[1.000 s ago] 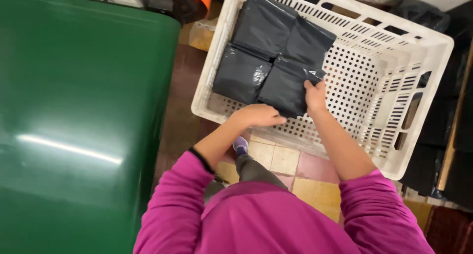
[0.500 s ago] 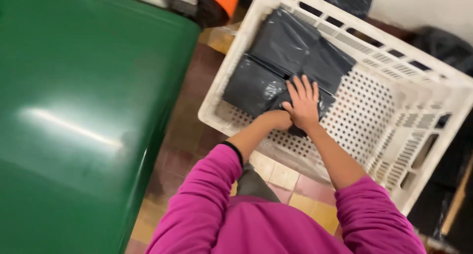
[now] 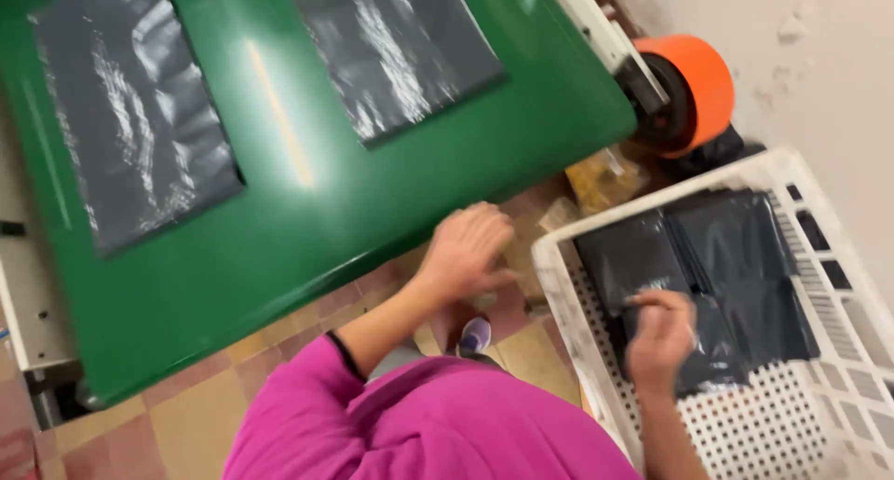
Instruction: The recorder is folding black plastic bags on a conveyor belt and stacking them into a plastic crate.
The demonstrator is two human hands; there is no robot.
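My left hand (image 3: 466, 252) hangs in the air between the edge of the green table (image 3: 326, 201) and the white perforated crate (image 3: 557, 289), fingers loosely curled with nothing in them. Inside the crate my right hand (image 3: 659, 336) rests with bent fingers on the near edge of the black plastic packets (image 3: 736, 256), which lie stacked flat. Motion blur hides whether it grips one. Two flat grey plastic bags (image 3: 130, 117) (image 3: 391, 42) lie spread on the green table. My pink sleeves fill the bottom of the view.
An orange roll (image 3: 698, 84) sits on a machine part at the table's far corner, by the pale wall. A yellowish packet (image 3: 605, 177) lies on the tiled floor between table and crate. My shoe (image 3: 475, 336) shows below my left hand.
My view has swung left onto the table top. My left hand has come out of the crate toward the table; my right hand has slid back to the packets' near edge.
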